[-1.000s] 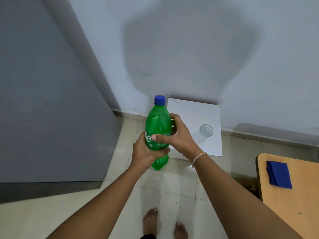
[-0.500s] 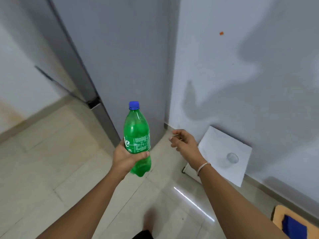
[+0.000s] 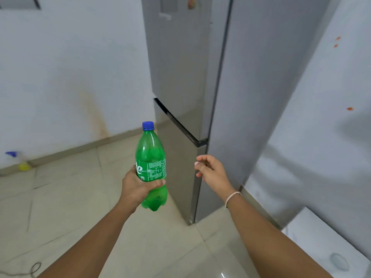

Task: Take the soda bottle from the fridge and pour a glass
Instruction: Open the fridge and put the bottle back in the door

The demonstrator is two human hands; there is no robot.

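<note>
My left hand (image 3: 138,190) grips a green soda bottle (image 3: 151,157) with a blue cap around its lower half, holding it upright in front of the grey fridge (image 3: 180,77). Both fridge doors are closed. My right hand (image 3: 210,170) hovers empty to the right of the bottle, fingers loosely curled, close to the fridge's front corner. A clear glass (image 3: 339,263) stands on a low white table (image 3: 313,237) at the bottom right.
A white wall (image 3: 60,77) runs along the left with a small yellow and blue object (image 3: 20,161) at its base. A dark cable (image 3: 30,270) lies on the tiled floor at the bottom left. Another wall (image 3: 331,137) stands right of the fridge.
My right hand let go of the bottle and now hangs free. The view swung left from the white table to the fridge, the bottle staying in my left hand.
</note>
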